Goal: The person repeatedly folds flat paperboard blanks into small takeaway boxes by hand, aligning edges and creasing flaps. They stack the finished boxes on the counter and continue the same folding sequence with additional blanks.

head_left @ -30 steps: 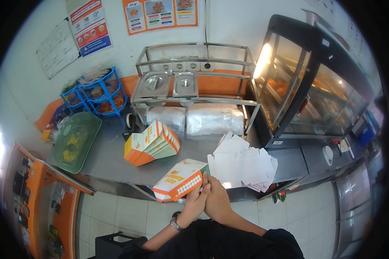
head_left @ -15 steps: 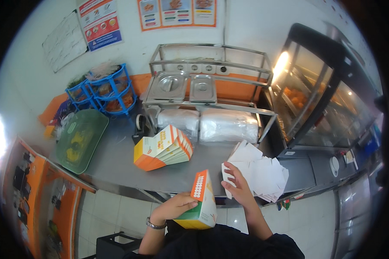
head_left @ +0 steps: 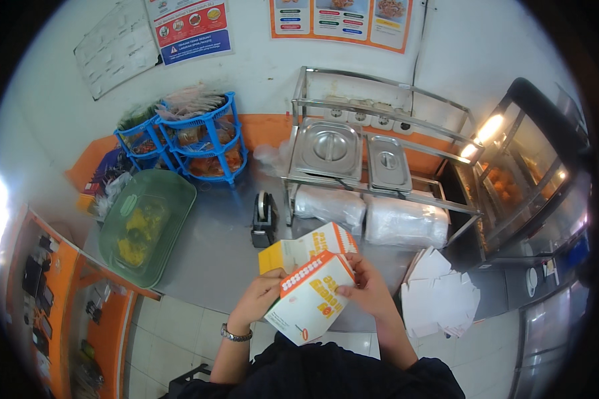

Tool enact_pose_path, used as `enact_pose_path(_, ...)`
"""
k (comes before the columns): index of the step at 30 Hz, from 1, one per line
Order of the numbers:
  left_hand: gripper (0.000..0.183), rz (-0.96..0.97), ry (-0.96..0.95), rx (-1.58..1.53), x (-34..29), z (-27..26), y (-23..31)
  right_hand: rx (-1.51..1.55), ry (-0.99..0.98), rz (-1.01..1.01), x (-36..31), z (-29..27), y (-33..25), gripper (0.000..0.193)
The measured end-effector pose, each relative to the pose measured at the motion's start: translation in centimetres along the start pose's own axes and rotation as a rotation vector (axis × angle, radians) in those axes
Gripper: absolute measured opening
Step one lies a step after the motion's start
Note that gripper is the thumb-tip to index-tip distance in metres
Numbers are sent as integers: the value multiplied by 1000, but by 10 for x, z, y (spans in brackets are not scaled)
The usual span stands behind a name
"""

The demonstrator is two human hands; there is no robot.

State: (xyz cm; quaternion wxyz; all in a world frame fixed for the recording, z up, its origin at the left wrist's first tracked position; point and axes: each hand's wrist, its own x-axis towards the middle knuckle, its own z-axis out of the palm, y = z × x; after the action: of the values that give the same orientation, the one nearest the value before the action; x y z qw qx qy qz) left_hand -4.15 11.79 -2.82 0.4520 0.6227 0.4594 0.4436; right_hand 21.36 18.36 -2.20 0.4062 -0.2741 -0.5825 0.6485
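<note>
A white food carton [head_left: 313, 302] with an orange edge band and yellow lettering is in front of me, tilted, over the near edge of the steel counter. My left hand [head_left: 259, 296] is closed on its left upper edge. My right hand [head_left: 367, 287] grips the right upper edge, thumb on the printed face and fingers behind. Just beyond it, a stack of nested printed cartons [head_left: 299, 251] lies on the counter, partly hidden by the held one. To the right of my right hand is a pile of white carton pieces [head_left: 439, 299].
A black tape dispenser [head_left: 264, 223] stands behind the carton stack. At left are a green covered tray [head_left: 146, 229] and blue tiered baskets [head_left: 203, 143]. A steel rack with lidded pans [head_left: 329, 149] sits over wrapped plastic bundles [head_left: 406, 221]. A lit glass food warmer [head_left: 519, 179] is at right.
My right hand has left the white pile and now holds the carton's right edge. The carton has moved up and turned its lettered face toward me. The view has shifted left.
</note>
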Motion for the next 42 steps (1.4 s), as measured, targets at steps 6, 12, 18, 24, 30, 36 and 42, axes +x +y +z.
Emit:
enact_pose_path(6, 30, -18, 146, -254, 1, -46, 15, -20, 47, 62, 23, 55, 10, 53)
enact_pose_path(12, 28, -91, 17, 284, 0, -67, 32, 34, 126, 58, 35, 102, 6, 45)
enact_pose_path(18, 24, -124, 69, 398, 0, -76, 41, -752, 241, -87, 35, 125, -1, 36)
enact_pose_path(24, 68, 36, 114, 241, -4, -117, 24, -217, 352, -199, 57, 117, -2, 35)
enact_pose_path(30, 116, 48, 142, -598, -4, -117, -32, -38, 274, -294, 63, 115, 2, 33)
enact_pose_path(36, 123, 47, 190, -923, -2, -98, -49, 84, 271, -294, 77, 121, 14, 34)
enact_pose_path(42, 115, -29, 809, 115, 15, -92, -54, -909, 380, -521, 68, 141, 19, 21)
